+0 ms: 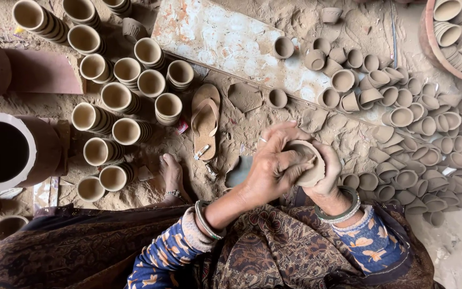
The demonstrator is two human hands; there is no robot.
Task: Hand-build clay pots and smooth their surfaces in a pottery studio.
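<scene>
A small wet clay cup (310, 163) is held between both my hands above my lap. My right hand (328, 172) cradles it from below and the right side. Over its rim lies my left hand (275, 160), fingers pressing into the mouth. Both wrists wear bangles. The cup's inside is mostly hidden by my fingers.
Several stacks of tan clay cups (118, 101) lie on the sandy ground at left, beside a large dark pot (6, 152). Many small brown cups (413, 139) spread at right. A sandal (205, 120), a white board (225, 40), a basin of cups (458, 37) and my bare foot (172, 174) are near.
</scene>
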